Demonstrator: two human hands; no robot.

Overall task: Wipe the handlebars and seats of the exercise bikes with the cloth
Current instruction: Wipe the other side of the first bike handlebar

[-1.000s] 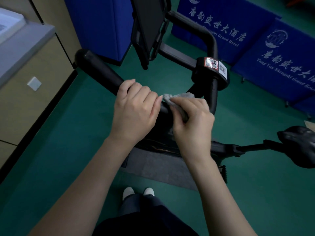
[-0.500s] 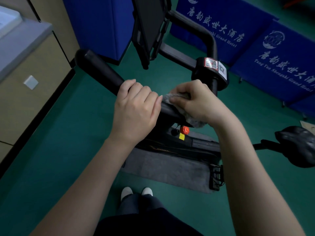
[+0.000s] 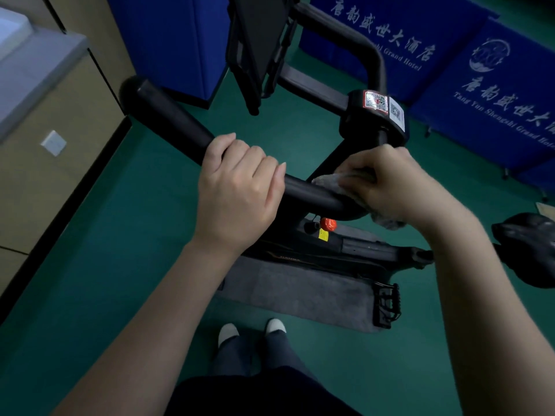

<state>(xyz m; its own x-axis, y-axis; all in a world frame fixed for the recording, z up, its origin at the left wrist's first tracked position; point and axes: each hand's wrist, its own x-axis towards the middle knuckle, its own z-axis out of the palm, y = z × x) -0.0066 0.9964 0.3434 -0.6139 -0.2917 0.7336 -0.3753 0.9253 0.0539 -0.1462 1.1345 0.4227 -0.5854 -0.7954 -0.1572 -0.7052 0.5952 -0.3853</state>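
Left hand: grip wrapped round the black handlebar.
Right hand: grip clutching the grey cloth, pressed against the handlebar.
Seat: right, apart.

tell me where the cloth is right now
In the head view the cloth sits right of centre, wrapped over the handlebar and gripped by the right hand, below the stickered clamp.

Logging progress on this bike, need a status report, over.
Left hand grips handlebar. Right hand holds cloth round the same bar. Seat untouched, off right. Nothing in the way.
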